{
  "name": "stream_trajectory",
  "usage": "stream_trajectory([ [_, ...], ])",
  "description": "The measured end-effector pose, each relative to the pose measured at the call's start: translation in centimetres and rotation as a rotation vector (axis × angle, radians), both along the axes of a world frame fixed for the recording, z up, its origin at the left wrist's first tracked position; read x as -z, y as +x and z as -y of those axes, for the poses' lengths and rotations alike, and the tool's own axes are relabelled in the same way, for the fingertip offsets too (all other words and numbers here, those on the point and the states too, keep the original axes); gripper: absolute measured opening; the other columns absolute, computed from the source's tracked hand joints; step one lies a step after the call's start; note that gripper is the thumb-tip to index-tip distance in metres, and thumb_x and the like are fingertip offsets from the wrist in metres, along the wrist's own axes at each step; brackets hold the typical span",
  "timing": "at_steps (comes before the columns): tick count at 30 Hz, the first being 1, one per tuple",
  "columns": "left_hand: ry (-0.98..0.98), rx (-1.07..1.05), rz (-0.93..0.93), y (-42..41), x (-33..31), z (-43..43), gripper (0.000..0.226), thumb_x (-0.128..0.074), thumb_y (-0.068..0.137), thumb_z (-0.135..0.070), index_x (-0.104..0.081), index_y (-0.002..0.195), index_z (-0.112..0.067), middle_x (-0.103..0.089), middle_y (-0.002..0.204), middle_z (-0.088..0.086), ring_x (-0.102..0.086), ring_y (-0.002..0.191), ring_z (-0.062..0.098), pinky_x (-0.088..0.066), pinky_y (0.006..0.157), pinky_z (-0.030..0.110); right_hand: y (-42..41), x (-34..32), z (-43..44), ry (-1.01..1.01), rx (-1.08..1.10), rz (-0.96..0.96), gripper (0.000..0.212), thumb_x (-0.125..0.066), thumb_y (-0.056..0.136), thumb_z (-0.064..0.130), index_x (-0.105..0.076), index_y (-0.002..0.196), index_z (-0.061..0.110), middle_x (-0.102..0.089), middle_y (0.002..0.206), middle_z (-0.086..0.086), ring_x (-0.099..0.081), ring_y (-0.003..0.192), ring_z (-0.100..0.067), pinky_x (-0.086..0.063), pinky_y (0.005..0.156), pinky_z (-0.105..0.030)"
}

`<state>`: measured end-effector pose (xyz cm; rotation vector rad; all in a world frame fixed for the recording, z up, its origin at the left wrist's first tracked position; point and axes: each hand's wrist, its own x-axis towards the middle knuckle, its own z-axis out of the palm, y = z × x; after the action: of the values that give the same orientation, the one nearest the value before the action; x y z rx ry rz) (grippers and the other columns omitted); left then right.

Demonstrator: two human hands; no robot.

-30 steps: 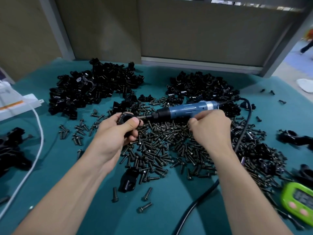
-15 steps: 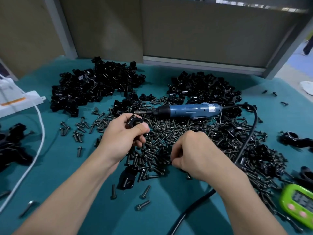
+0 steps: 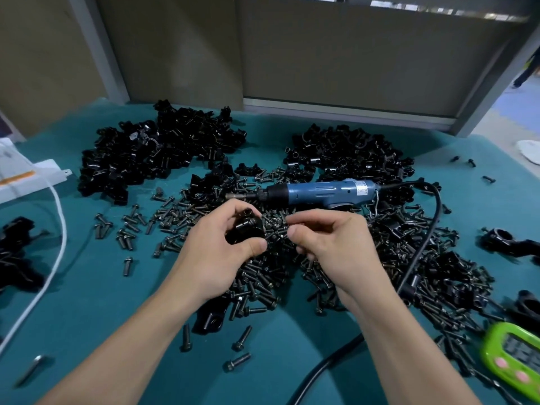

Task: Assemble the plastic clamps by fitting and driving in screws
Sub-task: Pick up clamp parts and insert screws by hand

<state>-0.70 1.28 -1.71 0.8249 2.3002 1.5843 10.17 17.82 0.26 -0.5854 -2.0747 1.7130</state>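
Observation:
My left hand (image 3: 216, 252) grips a black plastic clamp (image 3: 247, 229) above the screw pile (image 3: 263, 273). My right hand (image 3: 330, 244) is close beside it, thumb and forefinger pinched together next to the clamp; a screw seems to be between them, mostly hidden. The blue electric screwdriver (image 3: 318, 191) lies on the screws just behind both hands, its bit pointing left, with nobody holding it.
Two heaps of black clamp parts (image 3: 152, 153) (image 3: 350, 153) lie at the back of the teal table (image 3: 87, 287). The screwdriver's black cable (image 3: 420, 249) runs down the right. A green timer (image 3: 514, 358), finished clamps (image 3: 508, 238) and a white cord (image 3: 58, 252) lie at the sides.
My right hand let go of the screwdriver, dropped to the screw pile, then came up beside the clamp. The screwdriver now lies on the table. My left hand kept the clamp.

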Motion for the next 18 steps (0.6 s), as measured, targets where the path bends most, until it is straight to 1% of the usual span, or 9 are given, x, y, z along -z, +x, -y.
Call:
stream_trajectory([
  [2, 0.073, 0.04, 0.078, -0.1, -0.2, -0.2, 0.041, -0.082, 0.085, -0.006, -0.066, 0.099, -0.041, -0.076, 0.091, -0.012, -0.07, 0.08, 0.012, -0.059, 0.08, 0.042, -0.2, 0.2, 0.2, -0.056, -0.046, -0.044, 0.025, -0.071, 0.094, 0.005, -0.084, 0.093, 0.027, -0.074, 0.073, -0.008, -0.062, 0.063, -0.018, -0.05, 0.059, -0.024],
  [4, 0.225, 0.122, 0.252, -0.2, -0.7, -0.2, 0.033, -0.077, 0.087, -0.001, -0.067, 0.105, -0.026, -0.073, 0.086, -0.005, -0.064, 0.072, 0.012, -0.056, 0.066, 0.03, -0.3, 0.3, 0.7, -0.084, -0.06, -0.082, 0.026, -0.067, 0.096, 0.003, -0.08, 0.1, 0.025, -0.075, 0.077, -0.01, -0.062, 0.062, -0.02, -0.049, 0.058, -0.025],
  [5, 0.302, 0.175, 0.353, -0.2, -0.9, -0.2, 0.03, -0.076, 0.086, -0.002, -0.065, 0.108, -0.019, -0.072, 0.085, -0.002, -0.062, 0.069, 0.012, -0.054, 0.062, 0.026, -0.3, 0.2, 0.8, -0.092, -0.047, -0.101, 0.024, -0.069, 0.094, 0.002, -0.078, 0.102, 0.023, -0.075, 0.076, -0.011, -0.063, 0.061, -0.021, -0.049, 0.056, -0.025],
  [6, 0.366, 0.222, 0.441, -0.2, -1.1, -0.1, 0.03, -0.076, 0.084, -0.006, -0.064, 0.11, -0.014, -0.07, 0.087, 0.003, -0.061, 0.067, 0.011, -0.053, 0.06, 0.023, -0.3, 0.1, 0.9, -0.115, -0.032, -0.13, 0.02, -0.071, 0.093, 0.001, -0.076, 0.1, 0.02, -0.075, 0.074, -0.013, -0.065, 0.059, -0.022, -0.05, 0.054, -0.025],
  [8, 0.461, 0.288, 0.547, -0.2, -1.3, 0.1, 0.029, -0.078, 0.085, -0.008, -0.064, 0.11, -0.014, -0.071, 0.094, 0.007, -0.06, 0.067, 0.011, -0.052, 0.061, 0.021, -0.2, -0.2, 1.0, -0.2, -0.026, -0.208, 0.015, -0.073, 0.091, -0.001, -0.075, 0.088, 0.013, -0.074, 0.073, -0.016, -0.069, 0.058, -0.022, -0.051, 0.05, -0.025],
  [9, 0.493, 0.304, 0.56, -0.2, -1.4, 0.2, 0.028, -0.078, 0.085, -0.008, -0.066, 0.109, -0.016, -0.072, 0.095, 0.007, -0.059, 0.067, 0.012, -0.052, 0.061, 0.021, -0.1, -0.3, 0.9, -0.229, -0.035, -0.242, 0.018, -0.073, 0.091, -0.002, -0.076, 0.083, 0.013, -0.074, 0.073, -0.017, -0.07, 0.058, -0.022, -0.051, 0.049, -0.024],
  [11, 0.514, 0.321, 0.547, -0.2, -1.5, 0.3, 0.028, -0.077, 0.08, -0.009, -0.07, 0.104, -0.022, -0.072, 0.093, 0.003, -0.059, 0.068, 0.011, -0.052, 0.062, 0.021, 0.0, -0.6, 0.9, -0.216, -0.054, -0.288, 0.02, -0.073, 0.091, 0.0, -0.079, 0.081, 0.016, -0.074, 0.073, -0.016, -0.069, 0.056, -0.021, -0.05, 0.048, -0.024],
  [15, 0.483, 0.329, 0.508, 0.0, -1.5, 0.1, 0.033, -0.085, 0.068, -0.021, -0.074, 0.098, -0.029, -0.066, 0.081, -0.007, -0.059, 0.068, 0.01, -0.052, 0.062, 0.021, 0.0, -0.7, 1.2, -0.039, -0.056, -0.308, 0.014, -0.078, 0.088, 0.007, -0.079, 0.081, 0.019, -0.073, 0.068, -0.01, -0.064, 0.05, -0.02, -0.046, 0.046, -0.023],
  [18, 0.44, 0.314, 0.47, 0.0, -1.6, 0.1, 0.037, -0.087, 0.065, -0.026, -0.073, 0.099, -0.028, -0.065, 0.082, -0.009, -0.059, 0.071, 0.009, -0.052, 0.062, 0.021, -0.1, -0.5, 1.5, 0.045, -0.049, -0.311, 0.013, -0.079, 0.087, 0.007, -0.078, 0.082, 0.019, -0.072, 0.066, -0.009, -0.064, 0.049, -0.02, -0.046, 0.046, -0.023],
])
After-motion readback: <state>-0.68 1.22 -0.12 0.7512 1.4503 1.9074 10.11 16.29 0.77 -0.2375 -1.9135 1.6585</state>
